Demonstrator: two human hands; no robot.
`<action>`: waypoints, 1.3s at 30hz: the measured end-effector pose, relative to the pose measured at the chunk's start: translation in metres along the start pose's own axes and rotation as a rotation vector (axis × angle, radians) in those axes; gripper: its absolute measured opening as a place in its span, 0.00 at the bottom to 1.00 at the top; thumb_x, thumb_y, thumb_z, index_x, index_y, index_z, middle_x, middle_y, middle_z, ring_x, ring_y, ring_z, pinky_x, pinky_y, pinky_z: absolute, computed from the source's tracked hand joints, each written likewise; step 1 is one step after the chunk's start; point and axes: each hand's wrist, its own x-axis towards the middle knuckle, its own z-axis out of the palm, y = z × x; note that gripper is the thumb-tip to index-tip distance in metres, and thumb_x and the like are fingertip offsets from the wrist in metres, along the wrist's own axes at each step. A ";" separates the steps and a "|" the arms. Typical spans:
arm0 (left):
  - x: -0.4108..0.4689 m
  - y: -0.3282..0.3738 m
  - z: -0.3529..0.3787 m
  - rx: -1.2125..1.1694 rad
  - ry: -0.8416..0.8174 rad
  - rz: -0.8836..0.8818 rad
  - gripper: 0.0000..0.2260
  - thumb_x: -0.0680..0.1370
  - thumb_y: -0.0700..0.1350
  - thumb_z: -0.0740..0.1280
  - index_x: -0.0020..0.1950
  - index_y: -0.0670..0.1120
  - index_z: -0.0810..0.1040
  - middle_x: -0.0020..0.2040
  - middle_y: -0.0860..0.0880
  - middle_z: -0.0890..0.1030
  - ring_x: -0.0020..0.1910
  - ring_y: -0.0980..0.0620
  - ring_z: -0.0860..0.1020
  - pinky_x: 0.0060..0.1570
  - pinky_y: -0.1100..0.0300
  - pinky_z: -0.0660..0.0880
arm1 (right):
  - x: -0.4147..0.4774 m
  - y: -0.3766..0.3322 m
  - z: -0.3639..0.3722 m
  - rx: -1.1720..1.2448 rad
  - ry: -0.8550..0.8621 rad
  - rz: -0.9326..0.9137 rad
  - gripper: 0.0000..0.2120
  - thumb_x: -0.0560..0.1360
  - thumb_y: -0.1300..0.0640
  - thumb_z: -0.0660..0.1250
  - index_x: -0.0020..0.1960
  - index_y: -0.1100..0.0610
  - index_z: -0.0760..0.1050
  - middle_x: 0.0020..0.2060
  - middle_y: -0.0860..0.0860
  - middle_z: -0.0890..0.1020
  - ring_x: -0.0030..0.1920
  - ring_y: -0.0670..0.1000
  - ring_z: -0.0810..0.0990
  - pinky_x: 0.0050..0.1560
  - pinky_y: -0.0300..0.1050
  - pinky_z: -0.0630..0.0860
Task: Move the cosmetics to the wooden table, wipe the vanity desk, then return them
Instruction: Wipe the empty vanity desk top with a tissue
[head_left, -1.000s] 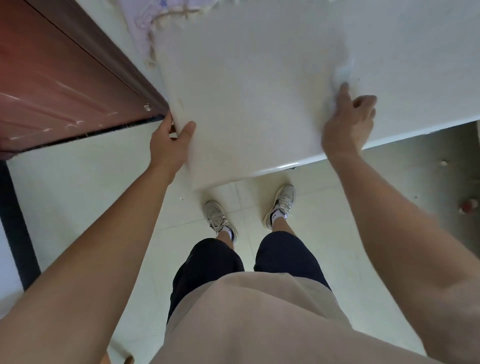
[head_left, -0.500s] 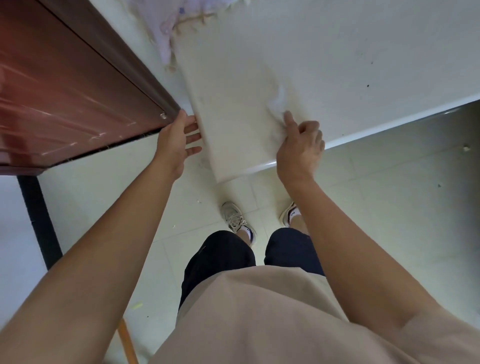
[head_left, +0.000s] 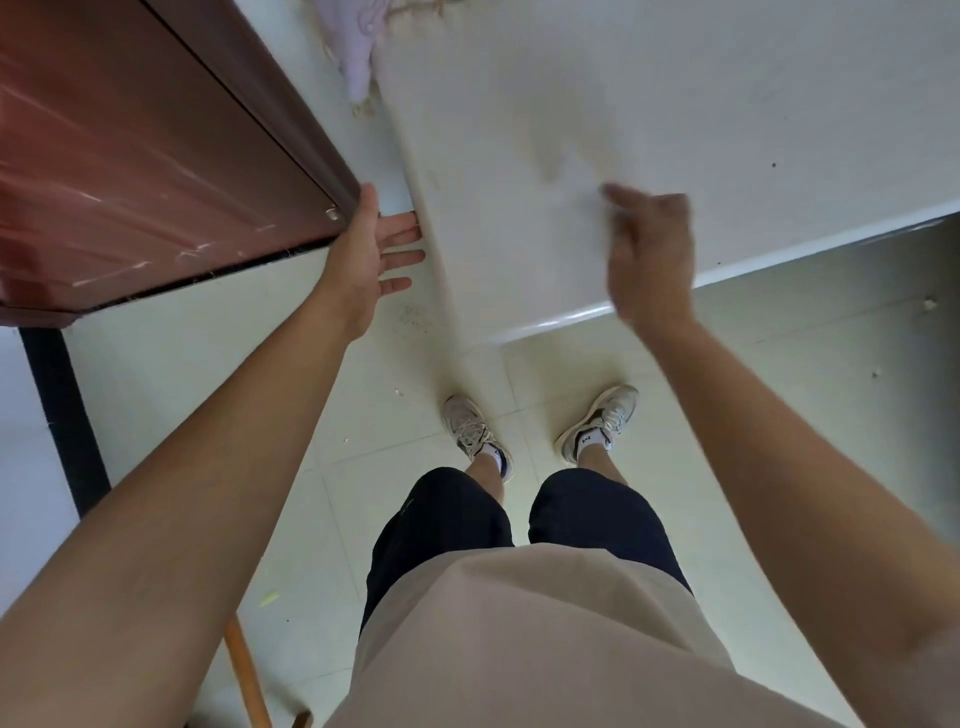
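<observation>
The white vanity bench (head_left: 727, 104) fills the upper right of the frame, its near corner reaching the centre. The right hand (head_left: 652, 254) is over that corner, motion-blurred, fingers curled; whether its grip clamps anything cannot be told. The left hand (head_left: 371, 254) is in the gap just left of the bench edge — grip apart, fingers straight, thumb by the corner of the reddish wooden bench (head_left: 130, 156) at upper left. A lilac cloth (head_left: 358, 52) lies at top centre, between the two benches.

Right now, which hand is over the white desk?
The right hand, curled and blurred, above the white desk. The left hand is spread open in the gap beside the wooden table.
</observation>
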 end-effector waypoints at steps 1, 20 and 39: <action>0.000 -0.002 0.001 -0.021 -0.003 0.006 0.19 0.82 0.58 0.53 0.59 0.52 0.79 0.58 0.53 0.82 0.57 0.52 0.80 0.56 0.51 0.74 | 0.020 0.012 -0.010 -0.030 0.076 0.161 0.19 0.81 0.59 0.56 0.69 0.54 0.74 0.60 0.60 0.72 0.55 0.57 0.77 0.58 0.42 0.70; 0.009 -0.035 0.018 -0.027 -0.020 -0.032 0.15 0.78 0.55 0.66 0.60 0.48 0.77 0.55 0.51 0.82 0.55 0.51 0.81 0.53 0.51 0.81 | 0.125 -0.105 0.042 -0.182 -0.134 -0.234 0.12 0.77 0.53 0.57 0.47 0.44 0.79 0.48 0.44 0.76 0.46 0.42 0.69 0.54 0.40 0.68; 0.012 -0.039 0.047 -0.135 -0.004 0.032 0.15 0.79 0.52 0.67 0.65 0.53 0.75 0.58 0.56 0.82 0.51 0.59 0.81 0.42 0.62 0.78 | 0.117 -0.059 0.071 -0.411 -0.158 -0.486 0.15 0.74 0.41 0.62 0.53 0.48 0.79 0.49 0.50 0.80 0.52 0.52 0.78 0.55 0.49 0.72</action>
